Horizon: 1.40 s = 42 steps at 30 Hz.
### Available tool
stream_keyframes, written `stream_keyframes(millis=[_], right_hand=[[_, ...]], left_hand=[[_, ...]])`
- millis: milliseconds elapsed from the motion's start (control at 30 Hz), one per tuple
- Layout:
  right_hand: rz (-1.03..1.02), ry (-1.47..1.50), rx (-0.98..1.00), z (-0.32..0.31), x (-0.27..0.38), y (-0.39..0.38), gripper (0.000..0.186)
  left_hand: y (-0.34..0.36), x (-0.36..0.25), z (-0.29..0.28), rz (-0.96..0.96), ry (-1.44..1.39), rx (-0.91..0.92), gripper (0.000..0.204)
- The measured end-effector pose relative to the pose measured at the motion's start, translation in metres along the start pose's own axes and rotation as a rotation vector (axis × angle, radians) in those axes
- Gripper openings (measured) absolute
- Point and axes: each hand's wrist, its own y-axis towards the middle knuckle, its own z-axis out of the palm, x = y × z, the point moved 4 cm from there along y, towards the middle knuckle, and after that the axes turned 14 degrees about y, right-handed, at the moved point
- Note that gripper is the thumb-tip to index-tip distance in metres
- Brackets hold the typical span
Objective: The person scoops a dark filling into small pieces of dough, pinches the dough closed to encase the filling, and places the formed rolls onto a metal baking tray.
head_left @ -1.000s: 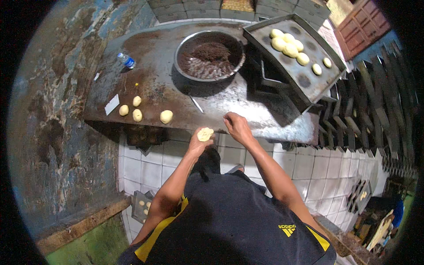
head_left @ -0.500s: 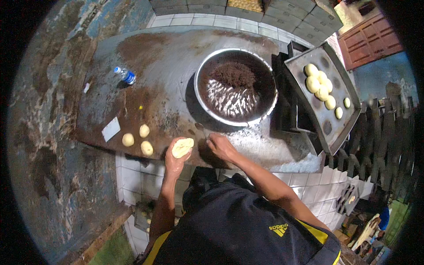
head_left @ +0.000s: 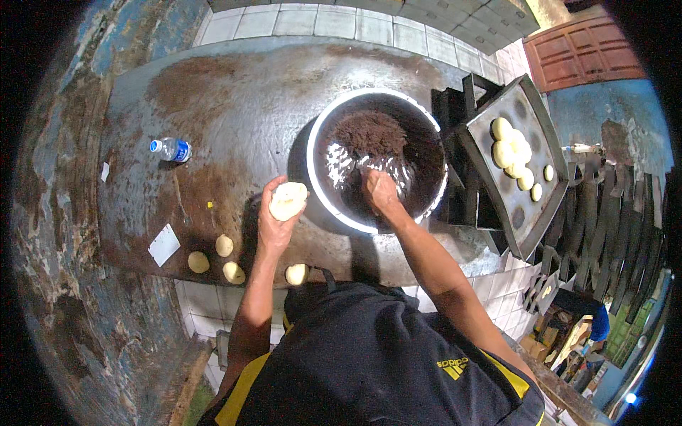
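In my left hand (head_left: 275,221) a pale piece of dough (head_left: 288,201) is cupped, its middle pressed into a hollow facing up. My right hand (head_left: 380,190) reaches inside a wide metal basin (head_left: 310,152), fingers closed, at the near side of a heap of dark brown crumbly filling (head_left: 369,133). The spoon it held a moment ago is mostly hidden by the fingers and filling. Left of my left forearm, a dough ball (head_left: 224,246) lies with two others by the near table edge. Another dough ball (head_left: 296,274) rests between my forearms.
A tilted metal tray (head_left: 497,202) on a dark stand at the right carries several pale dough balls (head_left: 513,153). On the table's left are a plastic bottle (head_left: 171,150) lying on its side and a white flat scraper-like piece (head_left: 164,245). Metal boxes (head_left: 455,21) line the back.
My right hand has moved from the near table edge up into the basin. The left hand has lifted away from the edge with the dough, whose hollow looks more open. The view has shifted.
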Motion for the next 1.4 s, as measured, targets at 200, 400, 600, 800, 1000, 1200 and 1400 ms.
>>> stream_keyframes(millis=[200,400,600,800,1000,1200,1400], right_hand=[[0.684,1.388,0.327,0.002,0.021,-0.012,0.017],[0.454,1.335,0.343,-0.076,0.105,-0.047,0.030],[-0.398,0.090,-0.058,-0.027,0.154,-0.114,0.044],[-0.088,0.320,0.020,-0.064,0.126,-0.098,0.021],[0.107,0.150,0.087,-0.021,0.045,-0.025,0.023],[0.569,1.262,0.410,-0.035,0.056,-0.052,0.023],[0.128,0.940,0.161,-0.060,0.107,-0.097,0.023]], left_hand=[[0.016,0.018,-0.025,0.000,0.191,-0.053,0.042],[0.025,0.028,-0.003,0.003,0.197,-0.091,0.049],[0.025,0.013,0.031,0.119,0.520,-0.158,0.052],[0.009,0.088,-0.028,-0.066,0.432,-0.240,0.044],[-0.023,0.060,-0.034,-0.312,0.081,0.009,0.050],[-0.030,0.071,-0.027,-0.261,0.094,-0.030,0.050],[-0.014,0.066,0.013,-0.057,0.113,-0.051,0.052]])
